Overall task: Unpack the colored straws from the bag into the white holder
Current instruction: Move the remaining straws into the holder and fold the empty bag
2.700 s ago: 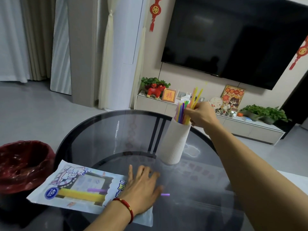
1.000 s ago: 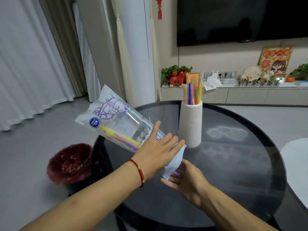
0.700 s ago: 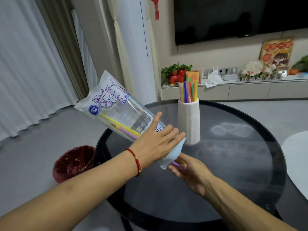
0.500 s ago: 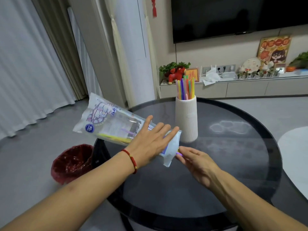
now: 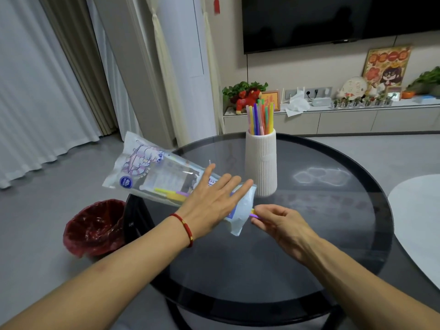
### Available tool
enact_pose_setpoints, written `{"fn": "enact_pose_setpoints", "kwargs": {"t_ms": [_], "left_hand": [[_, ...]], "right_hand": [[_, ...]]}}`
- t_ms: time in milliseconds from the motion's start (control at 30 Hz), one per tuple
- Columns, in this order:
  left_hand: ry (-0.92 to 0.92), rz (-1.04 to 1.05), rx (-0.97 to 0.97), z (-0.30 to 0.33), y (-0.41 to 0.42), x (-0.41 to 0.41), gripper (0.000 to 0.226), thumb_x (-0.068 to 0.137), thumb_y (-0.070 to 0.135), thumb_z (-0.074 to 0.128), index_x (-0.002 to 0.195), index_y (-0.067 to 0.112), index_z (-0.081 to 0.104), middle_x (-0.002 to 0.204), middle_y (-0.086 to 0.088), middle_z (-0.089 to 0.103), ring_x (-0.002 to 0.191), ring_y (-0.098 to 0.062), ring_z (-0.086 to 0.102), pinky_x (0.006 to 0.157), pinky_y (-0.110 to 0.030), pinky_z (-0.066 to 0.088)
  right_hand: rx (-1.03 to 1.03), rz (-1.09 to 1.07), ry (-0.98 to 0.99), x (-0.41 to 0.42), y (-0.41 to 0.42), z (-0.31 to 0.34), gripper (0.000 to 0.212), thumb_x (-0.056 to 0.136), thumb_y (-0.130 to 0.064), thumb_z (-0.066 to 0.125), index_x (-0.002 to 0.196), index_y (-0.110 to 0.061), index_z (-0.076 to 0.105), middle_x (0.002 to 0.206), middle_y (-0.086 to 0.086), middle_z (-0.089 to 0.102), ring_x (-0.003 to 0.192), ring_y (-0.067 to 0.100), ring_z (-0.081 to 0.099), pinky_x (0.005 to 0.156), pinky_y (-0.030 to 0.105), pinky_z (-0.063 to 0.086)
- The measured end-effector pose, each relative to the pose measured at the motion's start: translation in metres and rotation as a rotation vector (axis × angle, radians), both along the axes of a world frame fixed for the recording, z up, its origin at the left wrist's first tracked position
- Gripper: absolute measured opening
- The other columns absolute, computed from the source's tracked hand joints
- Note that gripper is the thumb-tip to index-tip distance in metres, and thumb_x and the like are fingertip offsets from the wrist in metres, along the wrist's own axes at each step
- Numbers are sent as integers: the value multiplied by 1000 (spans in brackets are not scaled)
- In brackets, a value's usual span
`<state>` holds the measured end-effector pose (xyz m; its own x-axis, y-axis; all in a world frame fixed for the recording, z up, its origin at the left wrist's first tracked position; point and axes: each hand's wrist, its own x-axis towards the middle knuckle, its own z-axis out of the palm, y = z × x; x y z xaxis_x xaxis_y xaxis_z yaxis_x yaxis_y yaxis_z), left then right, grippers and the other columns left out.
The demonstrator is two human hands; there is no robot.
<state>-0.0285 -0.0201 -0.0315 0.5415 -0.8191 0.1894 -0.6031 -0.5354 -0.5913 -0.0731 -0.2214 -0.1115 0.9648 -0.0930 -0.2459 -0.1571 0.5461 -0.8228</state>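
Observation:
My left hand [image 5: 214, 201] holds the clear printed straw bag [image 5: 152, 172] tilted above the table, its open end pointing down to the right. A few yellow and purple straws [image 5: 171, 193] lie inside it. My right hand [image 5: 278, 221] pinches the tips of purple and yellow straws [image 5: 253, 213] sticking out of the bag's mouth. The white ribbed holder [image 5: 261, 163] stands upright behind the hands on the round dark glass table [image 5: 309, 234], with several coloured straws [image 5: 260, 119] standing in it.
A red-lined waste bin [image 5: 95, 228] sits on the floor left of the table. A low cabinet [image 5: 333, 117] with plants and ornaments runs along the far wall under a television. A pale rug [image 5: 419, 222] lies at the right.
My left hand lifted the bag off the table and has since lowered its raised end. My right hand left the holder, came under the bag's mouth and closed on the straw tips.

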Motion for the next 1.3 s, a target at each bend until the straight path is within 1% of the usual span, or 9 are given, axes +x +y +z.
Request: {"fn": "enact_pose_setpoints", "kwargs": {"t_ms": [333,433,567,667,733,833,1033,1167,1300], "left_hand": [[692,362,-361,-52,32,5,109,73,26,69,154,40,-3,147,9,29,139,-18,29,119,-58,9],[839,355,-458,-59,30,3,110,71,53,69,153,45,-4,156,5,21,147,-20,16,119,-62,1],[756,227,-521,-62,2,-2,102,69,93,36,153,41,12,160,8,17,149,-11,7,119,-63,-2],[657,62,-585,-64,-25,-7,48,95,62,38,122,25,51,131,3,44,126,-15,35,116,-57,19],[566,22,-631,-67,-37,-10,28,101,45,40,100,20,54,110,1,47,104,-19,40,102,-48,34],[555,-23,-732,-67,-48,-15,30,102,42,38,96,18,55,102,-2,48,96,-22,44,90,-42,37],[638,39,-713,-67,-40,-11,54,96,62,28,108,20,60,107,2,53,105,-18,46,99,-41,37],[649,104,-710,-68,-22,-6,63,93,68,23,116,24,60,116,6,53,115,-15,45,107,-42,32],[671,144,-656,-72,-13,-11,56,93,66,32,128,27,51,131,10,48,130,-14,37,118,-54,14]], "right_hand": [[-74,-149,-44,-19,-74,17,18,76,-6,80,90,5,76,88,19,73,73,21,78,68,23,64],[-117,-158,-84,-28,-81,28,17,74,-7,79,87,3,77,83,18,76,70,21,79,66,22,63],[-446,-134,-213,-45,-82,51,16,71,-16,84,82,-4,83,85,18,80,73,29,79,69,25,64],[-530,-133,-303,-53,-70,70,26,70,-30,86,85,-10,84,84,17,80,71,28,79,67,26,64],[-471,-141,-318,-51,-59,73,33,71,-36,84,89,-7,82,79,14,77,68,24,73,61,25,61],[-626,-25,-256,-44,-32,62,39,83,-37,80,98,-1,76,70,18,65,62,27,60,52,29,54],[-1174,-37,-257,-26,-10,59,37,101,-34,64,77,-7,72,55,15,68,40,30,59,46,38,52],[-1426,-145,-357,-24,-17,79,30,101,-25,63,78,-8,70,51,4,67,43,17,63,54,36,58],[-1588,-247,-511,-23,-18,102,24,100,-16,61,83,-1,69,66,14,69,57,30,66,60,49,59]]}}
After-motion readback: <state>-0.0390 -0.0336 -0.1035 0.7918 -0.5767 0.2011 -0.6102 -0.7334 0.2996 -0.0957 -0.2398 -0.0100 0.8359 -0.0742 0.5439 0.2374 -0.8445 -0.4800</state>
